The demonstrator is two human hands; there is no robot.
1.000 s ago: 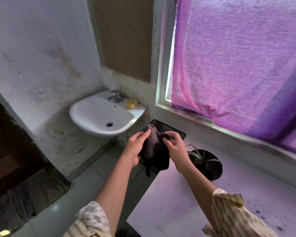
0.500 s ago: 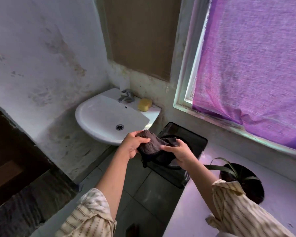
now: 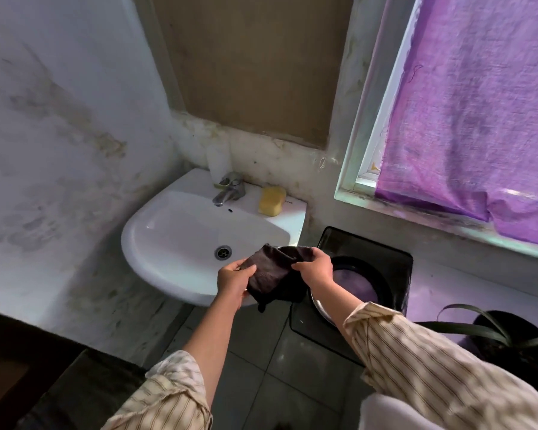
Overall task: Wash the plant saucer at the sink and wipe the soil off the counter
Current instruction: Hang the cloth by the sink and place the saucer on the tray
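— Both hands at centre frame?
— Yes. Left hand (image 3: 234, 282) and right hand (image 3: 315, 270) each grip the dark cloth (image 3: 272, 276), fingers curled round it, over the front rim of the sink (image 3: 174, 243).
— And the saucer?
— Right of the sink, on a black stand (image 3: 382, 252), a round dish (image 3: 359, 285); I cannot tell whether it is the saucer. Sponge (image 3: 272, 200) sits beside the tap (image 3: 229, 191); plant (image 3: 497, 336) lower right on the bench (image 3: 466, 293).

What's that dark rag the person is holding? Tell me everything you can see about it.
The dark cloth looks like a soft, brownish-grey woven rag, bunched and creased rather than spread flat. The left hand grips its near-left part and the right hand pinches its upper right edge, so it hangs in the air between them. A corner droops below. It is held over the front rim of the white sink, apparently not touching it.
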